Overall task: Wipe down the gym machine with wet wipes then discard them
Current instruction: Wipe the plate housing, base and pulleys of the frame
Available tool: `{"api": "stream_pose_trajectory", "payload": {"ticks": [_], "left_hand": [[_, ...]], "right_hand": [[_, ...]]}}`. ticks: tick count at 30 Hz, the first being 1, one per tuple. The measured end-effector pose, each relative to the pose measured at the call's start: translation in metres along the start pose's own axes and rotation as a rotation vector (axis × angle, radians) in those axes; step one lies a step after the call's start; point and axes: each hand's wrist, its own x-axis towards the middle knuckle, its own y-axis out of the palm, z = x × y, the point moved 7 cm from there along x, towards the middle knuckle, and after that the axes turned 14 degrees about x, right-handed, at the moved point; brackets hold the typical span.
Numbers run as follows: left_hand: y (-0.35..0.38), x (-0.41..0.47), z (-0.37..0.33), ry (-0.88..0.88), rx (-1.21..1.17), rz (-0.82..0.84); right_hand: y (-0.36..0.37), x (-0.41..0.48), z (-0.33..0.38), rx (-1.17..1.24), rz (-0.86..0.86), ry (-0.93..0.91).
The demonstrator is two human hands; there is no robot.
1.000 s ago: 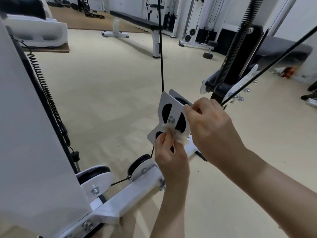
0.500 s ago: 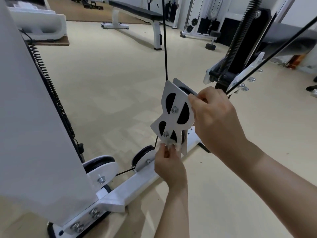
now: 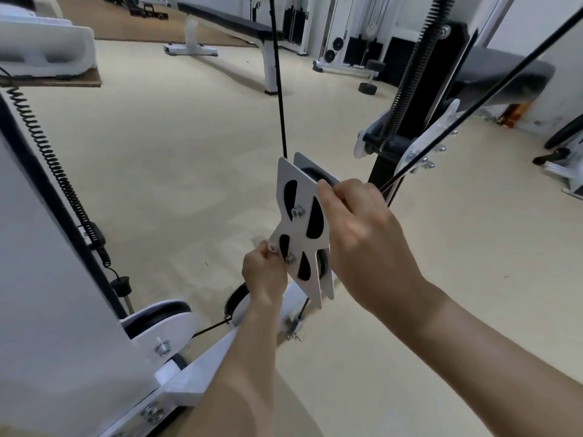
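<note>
A white pulley bracket [image 3: 299, 228] with black cut-outs and two bolts hangs on a black cable [image 3: 278, 89] in the middle of the view. My right hand [image 3: 359, 238] grips its right edge and holds it steady. My left hand [image 3: 263, 272] pinches a small white wet wipe [image 3: 263, 242] against the bracket's lower left edge; most of the wipe is hidden by my fingers. The machine's white base frame [image 3: 189, 373] with two floor pulleys lies below.
The machine's large white panel [image 3: 41, 310] with a coiled black cord [image 3: 56, 171] fills the left. A black post with a spring [image 3: 407, 99] and a second cable stand at right. A flat bench [image 3: 252, 29] and other gym machines stand at the back on beige floor.
My left hand moved the wipe from under the bracket's bottom up to its lower left edge. My right hand kept its grip, and the bracket turned slightly.
</note>
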Motion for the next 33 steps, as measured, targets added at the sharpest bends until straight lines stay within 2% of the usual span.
{"api": "stream_pose_trajectory", "payload": {"ticks": [6,11,14,16,18,20,22,24,25,28,31,33], "left_hand": [[0.024,-0.061,0.001,0.026,0.036,-0.057],[0.025,-0.115,-0.008,0.052,-0.089,-0.073],[0.009,-0.087,0.008,-0.091,-0.265,-0.160],[0.014,-0.076,0.016,-0.182,-0.344,-0.095],[0.027,-0.086,0.014,-0.164,-0.262,0.002],[0.039,-0.099,0.018,-0.169,-0.212,0.082],[0.039,-0.101,0.028,-0.208,-0.238,0.118],[0.031,-0.095,0.033,-0.200,-0.218,0.098],[0.028,-0.093,0.033,-0.173,-0.168,0.087],[0.025,-0.097,0.018,-0.126,-0.058,0.125],[0.014,-0.108,0.001,-0.059,-0.154,0.130],[0.004,-0.110,0.000,-0.054,-0.233,0.103]], "right_hand": [[0.003,-0.004,-0.007,-0.016,0.161,0.023],[0.005,-0.014,-0.015,0.002,0.228,0.117],[0.006,-0.029,-0.020,0.093,0.224,0.149],[0.006,-0.039,-0.016,0.179,0.182,0.120],[0.002,-0.053,-0.016,0.291,0.143,0.141],[-0.009,-0.071,-0.025,0.426,0.049,0.280],[-0.007,-0.095,-0.046,0.583,-0.010,0.572],[0.018,-0.121,-0.061,0.679,0.120,0.898],[0.032,-0.131,-0.063,0.708,0.200,0.990],[0.064,-0.147,-0.057,0.802,0.339,1.128],[0.085,-0.152,-0.046,1.108,0.369,1.352],[0.089,-0.148,-0.040,1.218,0.379,1.421]]}}
